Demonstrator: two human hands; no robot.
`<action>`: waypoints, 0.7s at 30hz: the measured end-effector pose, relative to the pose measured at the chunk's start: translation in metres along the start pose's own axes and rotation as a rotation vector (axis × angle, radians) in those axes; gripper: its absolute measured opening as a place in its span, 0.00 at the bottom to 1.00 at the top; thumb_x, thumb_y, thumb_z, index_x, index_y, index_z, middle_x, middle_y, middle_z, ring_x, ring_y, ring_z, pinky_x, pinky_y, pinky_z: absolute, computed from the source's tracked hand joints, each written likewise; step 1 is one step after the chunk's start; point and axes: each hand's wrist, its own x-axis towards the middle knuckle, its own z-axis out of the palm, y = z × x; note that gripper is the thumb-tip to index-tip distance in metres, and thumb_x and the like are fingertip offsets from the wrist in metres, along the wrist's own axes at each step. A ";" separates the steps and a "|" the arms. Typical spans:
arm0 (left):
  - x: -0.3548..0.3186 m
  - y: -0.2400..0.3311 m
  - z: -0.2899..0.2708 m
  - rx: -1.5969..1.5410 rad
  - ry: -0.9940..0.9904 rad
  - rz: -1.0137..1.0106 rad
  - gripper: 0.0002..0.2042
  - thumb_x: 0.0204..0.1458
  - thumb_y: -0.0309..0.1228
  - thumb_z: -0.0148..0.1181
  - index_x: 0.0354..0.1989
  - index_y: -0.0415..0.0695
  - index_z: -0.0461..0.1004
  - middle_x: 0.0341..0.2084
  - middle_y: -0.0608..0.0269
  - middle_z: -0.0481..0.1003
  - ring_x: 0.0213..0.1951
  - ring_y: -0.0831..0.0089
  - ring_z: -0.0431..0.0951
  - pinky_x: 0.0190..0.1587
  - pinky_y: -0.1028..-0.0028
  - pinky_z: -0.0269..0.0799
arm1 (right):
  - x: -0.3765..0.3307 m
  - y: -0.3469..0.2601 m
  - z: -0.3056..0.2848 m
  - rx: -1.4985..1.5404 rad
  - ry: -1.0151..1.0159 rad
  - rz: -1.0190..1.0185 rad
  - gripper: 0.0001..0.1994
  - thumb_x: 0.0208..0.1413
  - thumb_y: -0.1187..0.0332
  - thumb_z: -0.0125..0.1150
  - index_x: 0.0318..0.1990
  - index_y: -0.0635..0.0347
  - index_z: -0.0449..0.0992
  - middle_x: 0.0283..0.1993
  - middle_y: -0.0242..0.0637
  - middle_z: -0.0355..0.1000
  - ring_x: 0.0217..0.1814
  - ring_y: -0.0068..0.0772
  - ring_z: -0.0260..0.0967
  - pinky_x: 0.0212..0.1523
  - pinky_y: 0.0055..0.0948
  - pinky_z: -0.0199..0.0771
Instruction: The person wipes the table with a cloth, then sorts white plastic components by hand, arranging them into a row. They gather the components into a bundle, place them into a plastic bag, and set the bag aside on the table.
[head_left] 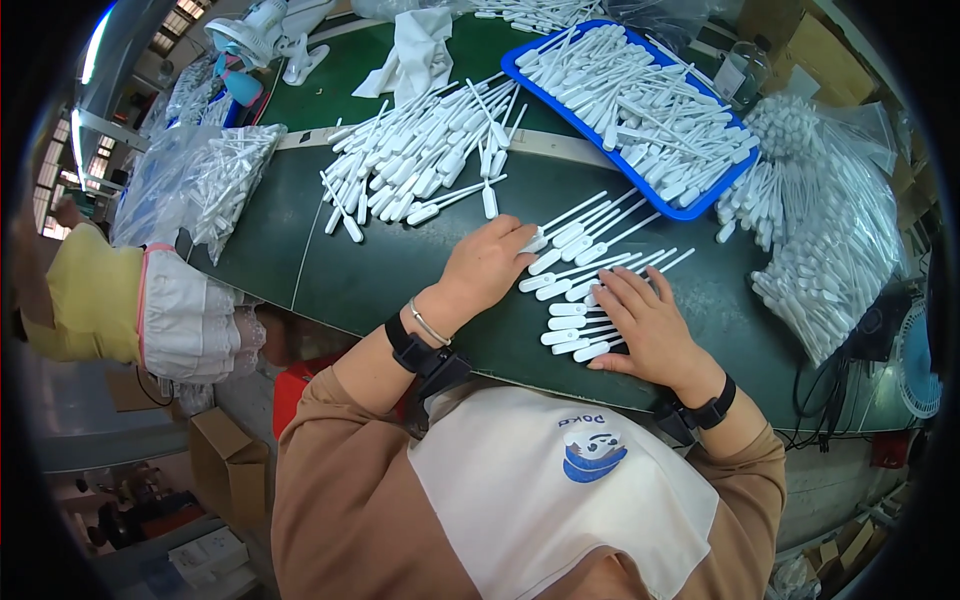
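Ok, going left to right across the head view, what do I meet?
Clear plastic bag of white pipettes, loose white pipette pile, blue tray of pipettes, bulging clear bag of pipettes, blue fan.

The table [335, 285] is big and dark green, and a pale strip [570, 148] runs across it. Up at the left there is a long white light [97, 45] — it is very bright. Near it are windows [180, 25] with dark bars. A white fan [250, 35] is at the top left, and a blue fan [918, 360] is at the right edge. Black wires [828, 400] hang there too. The floor [830, 475] is grey — and an open brown box [230, 460] is down at the left.
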 end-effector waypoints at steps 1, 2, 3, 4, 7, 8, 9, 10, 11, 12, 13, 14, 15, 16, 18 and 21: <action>0.002 -0.005 -0.001 -0.005 0.033 0.052 0.15 0.50 0.30 0.64 0.47 0.44 0.75 0.39 0.57 0.73 0.37 0.54 0.77 0.39 0.63 0.74 | 0.000 0.000 0.000 -0.001 0.001 0.002 0.44 0.43 0.36 0.62 0.63 0.59 0.64 0.67 0.45 0.59 0.69 0.49 0.54 0.69 0.56 0.45; 0.004 -0.010 -0.003 -0.011 0.066 0.104 0.16 0.50 0.31 0.64 0.48 0.44 0.74 0.39 0.57 0.72 0.36 0.54 0.76 0.38 0.63 0.74 | -0.001 -0.001 0.000 -0.001 0.002 0.004 0.44 0.43 0.37 0.62 0.62 0.59 0.64 0.67 0.45 0.59 0.69 0.48 0.54 0.69 0.56 0.45; 0.008 -0.015 -0.005 -0.016 0.099 0.157 0.18 0.50 0.32 0.64 0.50 0.44 0.72 0.39 0.57 0.72 0.35 0.53 0.76 0.37 0.63 0.75 | -0.001 -0.001 -0.001 -0.001 0.003 0.007 0.44 0.43 0.37 0.62 0.62 0.59 0.65 0.67 0.45 0.60 0.69 0.48 0.54 0.69 0.56 0.45; 0.014 -0.019 -0.009 -0.013 0.097 0.160 0.18 0.50 0.32 0.64 0.50 0.44 0.72 0.39 0.57 0.72 0.35 0.53 0.76 0.37 0.63 0.75 | 0.000 -0.001 -0.001 0.000 0.008 0.008 0.44 0.43 0.37 0.62 0.62 0.59 0.65 0.67 0.45 0.60 0.69 0.48 0.54 0.69 0.56 0.45; 0.037 -0.026 -0.024 0.157 0.230 -0.138 0.21 0.52 0.36 0.63 0.54 0.46 0.69 0.40 0.53 0.71 0.36 0.51 0.76 0.38 0.60 0.75 | 0.000 -0.002 -0.003 0.029 0.004 0.018 0.42 0.42 0.39 0.64 0.62 0.57 0.65 0.66 0.43 0.60 0.70 0.45 0.54 0.69 0.55 0.46; 0.041 -0.027 -0.024 0.160 0.230 -0.135 0.21 0.52 0.36 0.63 0.54 0.46 0.69 0.40 0.53 0.71 0.36 0.51 0.76 0.38 0.60 0.75 | 0.000 -0.002 -0.003 0.030 0.008 0.019 0.42 0.42 0.39 0.64 0.62 0.57 0.65 0.66 0.43 0.60 0.70 0.45 0.54 0.69 0.55 0.46; 0.046 -0.027 -0.023 0.193 0.165 -0.180 0.23 0.52 0.36 0.63 0.55 0.46 0.68 0.40 0.52 0.71 0.36 0.51 0.77 0.38 0.59 0.75 | 0.000 -0.001 -0.003 0.034 0.007 0.016 0.43 0.42 0.39 0.64 0.62 0.57 0.65 0.66 0.44 0.60 0.70 0.46 0.54 0.69 0.55 0.46; 0.050 -0.027 -0.021 0.225 0.099 -0.225 0.24 0.51 0.36 0.64 0.57 0.46 0.67 0.41 0.51 0.71 0.36 0.50 0.77 0.38 0.59 0.75 | 0.000 0.000 -0.002 0.037 0.006 0.013 0.43 0.42 0.38 0.64 0.62 0.58 0.65 0.66 0.45 0.60 0.69 0.47 0.54 0.69 0.55 0.46; 0.052 -0.028 -0.019 0.258 0.034 -0.270 0.25 0.51 0.36 0.64 0.58 0.47 0.66 0.41 0.50 0.70 0.36 0.50 0.77 0.38 0.58 0.75 | 0.000 0.001 -0.002 0.041 0.005 0.010 0.43 0.42 0.38 0.63 0.62 0.58 0.65 0.67 0.45 0.60 0.69 0.48 0.54 0.69 0.55 0.46; 0.052 -0.031 -0.017 0.260 0.035 -0.267 0.25 0.51 0.36 0.64 0.58 0.47 0.66 0.41 0.50 0.70 0.36 0.50 0.77 0.38 0.58 0.75 | 0.001 0.001 -0.003 0.040 0.008 0.011 0.43 0.42 0.38 0.63 0.62 0.58 0.65 0.67 0.45 0.60 0.69 0.48 0.54 0.69 0.55 0.46; 0.049 -0.036 -0.015 0.257 0.055 -0.261 0.25 0.51 0.35 0.64 0.57 0.47 0.66 0.41 0.51 0.71 0.36 0.50 0.77 0.38 0.58 0.74 | 0.002 0.001 -0.003 0.043 0.007 0.009 0.43 0.42 0.38 0.63 0.62 0.58 0.65 0.67 0.45 0.59 0.69 0.49 0.54 0.69 0.56 0.46; 0.046 -0.041 -0.010 0.251 0.072 -0.254 0.24 0.51 0.34 0.64 0.57 0.47 0.67 0.41 0.52 0.71 0.36 0.50 0.77 0.38 0.58 0.74 | 0.002 0.000 -0.002 0.046 0.004 0.011 0.43 0.42 0.39 0.64 0.61 0.58 0.65 0.67 0.45 0.59 0.69 0.49 0.54 0.69 0.56 0.46; 0.043 -0.045 -0.008 0.246 0.089 -0.248 0.23 0.50 0.32 0.64 0.56 0.46 0.68 0.41 0.52 0.71 0.36 0.51 0.77 0.38 0.58 0.74 | 0.002 0.000 -0.002 0.050 0.001 0.012 0.42 0.42 0.39 0.64 0.61 0.58 0.65 0.67 0.45 0.59 0.69 0.49 0.54 0.69 0.56 0.46; 0.040 -0.049 -0.006 0.246 0.087 -0.245 0.23 0.50 0.32 0.64 0.56 0.46 0.68 0.41 0.52 0.71 0.36 0.51 0.77 0.38 0.58 0.74 | 0.001 0.000 -0.002 0.051 0.002 0.015 0.42 0.42 0.39 0.64 0.61 0.58 0.65 0.67 0.45 0.59 0.69 0.49 0.54 0.69 0.56 0.46; 0.033 -0.056 -0.006 0.200 0.157 -0.196 0.21 0.51 0.31 0.64 0.54 0.44 0.70 0.39 0.51 0.73 0.38 0.50 0.76 0.40 0.60 0.74 | 0.000 0.000 -0.003 0.056 0.004 0.018 0.42 0.42 0.39 0.64 0.61 0.58 0.65 0.67 0.45 0.59 0.69 0.49 0.54 0.69 0.56 0.46; 0.022 -0.063 -0.012 0.176 0.249 -0.162 0.18 0.51 0.28 0.63 0.52 0.43 0.72 0.37 0.52 0.75 0.37 0.51 0.76 0.39 0.60 0.73 | 0.000 0.000 -0.004 0.060 0.005 0.019 0.42 0.42 0.40 0.65 0.62 0.58 0.65 0.67 0.44 0.59 0.69 0.48 0.54 0.69 0.56 0.45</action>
